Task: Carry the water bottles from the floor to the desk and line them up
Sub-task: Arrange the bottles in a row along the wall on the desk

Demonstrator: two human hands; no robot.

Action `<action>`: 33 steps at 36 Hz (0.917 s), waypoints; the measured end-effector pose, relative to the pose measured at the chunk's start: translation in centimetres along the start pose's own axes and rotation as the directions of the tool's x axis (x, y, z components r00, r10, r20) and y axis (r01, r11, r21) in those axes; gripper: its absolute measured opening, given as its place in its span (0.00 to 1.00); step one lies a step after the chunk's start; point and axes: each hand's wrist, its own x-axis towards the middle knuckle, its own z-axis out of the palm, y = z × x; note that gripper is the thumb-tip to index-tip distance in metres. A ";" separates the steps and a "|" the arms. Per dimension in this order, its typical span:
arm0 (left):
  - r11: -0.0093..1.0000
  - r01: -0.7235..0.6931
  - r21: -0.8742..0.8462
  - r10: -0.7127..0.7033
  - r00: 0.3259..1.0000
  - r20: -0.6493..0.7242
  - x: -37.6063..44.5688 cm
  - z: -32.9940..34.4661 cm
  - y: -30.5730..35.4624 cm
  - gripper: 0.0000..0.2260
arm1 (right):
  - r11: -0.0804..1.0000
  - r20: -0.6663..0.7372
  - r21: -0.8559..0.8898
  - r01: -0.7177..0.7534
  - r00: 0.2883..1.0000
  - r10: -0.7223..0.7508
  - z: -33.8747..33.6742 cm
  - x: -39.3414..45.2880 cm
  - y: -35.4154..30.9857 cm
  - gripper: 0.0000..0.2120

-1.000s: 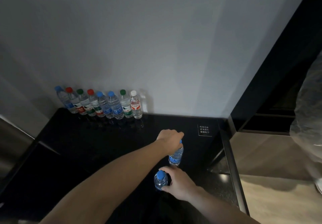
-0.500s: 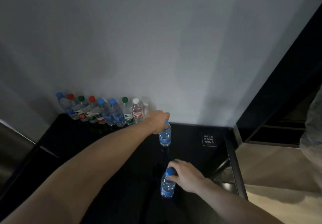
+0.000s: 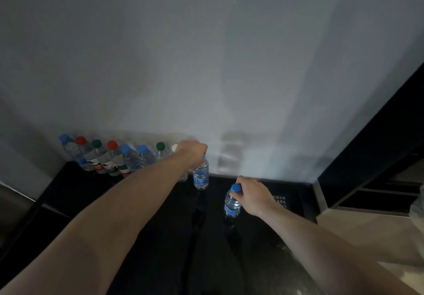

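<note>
At centre left, eight capped bottles already line the wall on the black desk, the left hand grips a ninth bottle beside them, and the right hand grips a tenth bottle short of the row.

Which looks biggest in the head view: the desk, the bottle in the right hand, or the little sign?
1. Desk, by far.
2. Bottle in the right hand.
3. Sign: about as wide as the bottle is tall, so this is unsure.
</note>
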 end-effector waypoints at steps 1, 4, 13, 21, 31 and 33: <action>1.000 -0.002 0.003 0.002 1.000 0.004 0.4 0.2 -0.3 0.10 | 1.000 -0.002 0.007 -0.003 1.000 0.003 0.0 0.7 0.0 0.12; 1.000 -0.004 0.009 0.004 1.000 0.007 1.3 0.9 -1.3 0.09 | 0.999 -0.002 0.037 -0.033 0.999 0.033 -0.1 2.8 0.0 0.12; 1.000 -0.014 -0.002 0.014 1.000 -0.015 3.7 3.0 -3.9 0.07 | 0.993 0.031 0.024 -0.117 0.993 0.116 0.6 8.8 -1.2 0.10; 1.000 -0.026 -0.017 0.026 0.999 -0.037 5.5 4.6 -4.8 0.06 | 0.996 0.051 0.012 -0.092 0.994 0.092 1.6 12.8 -2.1 0.11; 0.998 -0.070 -0.007 0.069 0.994 -0.085 7.0 5.0 -5.0 0.08 | 0.997 0.050 0.011 -0.078 0.996 0.078 2.8 15.4 -3.3 0.13; 0.997 -0.074 -0.011 0.073 0.993 -0.095 7.1 5.1 -5.1 0.07 | 0.997 0.042 0.019 -0.080 0.996 0.079 3.1 15.6 -3.4 0.14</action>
